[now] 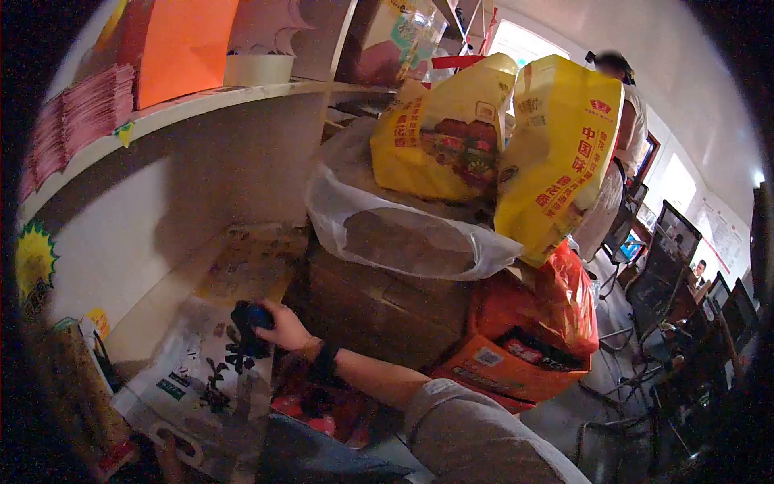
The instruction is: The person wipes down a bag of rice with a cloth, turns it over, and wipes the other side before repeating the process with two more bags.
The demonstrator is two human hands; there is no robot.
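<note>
Right hand reaches out to the left, fingers wrapped round a small dark object; it sits low on the near shelf, above a printed clear bag; just right stands a cardboard box, yellow bags piled on top; left hand out of view.

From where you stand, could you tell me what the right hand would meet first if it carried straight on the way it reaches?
The right hand, closed on a dark blue object, points left. It would probably first meet the printed plastic bags on the low shelf, then the white wall, though depth is unclear.
</note>
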